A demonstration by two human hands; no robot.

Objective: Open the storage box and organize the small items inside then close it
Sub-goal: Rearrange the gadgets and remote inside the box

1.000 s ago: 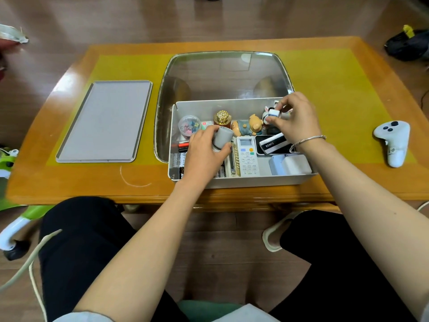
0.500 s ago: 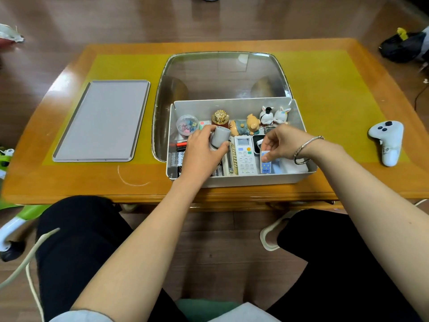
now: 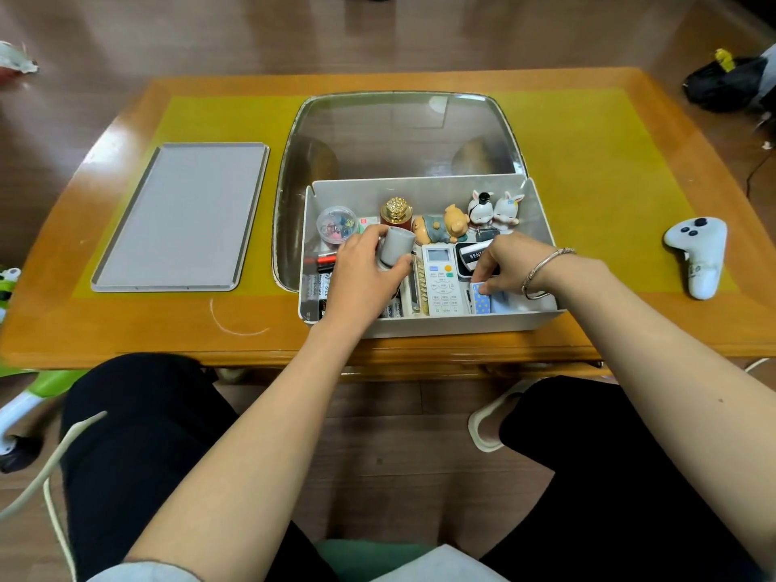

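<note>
The fingers (image 3: 392,262) of my left hand (image 3: 363,273) are curled round a small grey cup (image 3: 394,249), thumb on its far side, holding it tilted over the left half of the storage box (image 3: 445,325); the fingers (image 3: 483,270) of my right hand (image 3: 510,264) are bent downward and pinch the top edge of a small blue dotted card box (image 3: 481,299) standing near the front right of the box, with a metal bangle (image 3: 541,270) round that wrist; between my two hands lies a white remote control (image 3: 441,279), lengthwise, and just right of its top a black case with white lettering (image 3: 472,256), partly under my right hand; under my left hand I see batteries (image 3: 314,287) and a red-tipped pen (image 3: 325,259); along the back wall stand a clear ball of coloured clips (image 3: 336,224), a gold-capped bottle (image 3: 396,212), a lying pig figurine (image 3: 441,224) and two white rabbit figurines (image 3: 493,210), side by side; the storage box is open and sits at the near edge of the tabletop (image 3: 126,333), its back half over a glass inset (image 3: 399,136); its grey lid (image 3: 184,216) lies flat to the left, well apart; a white game controller (image 3: 697,254) rests at the right of the tabletop.
</note>
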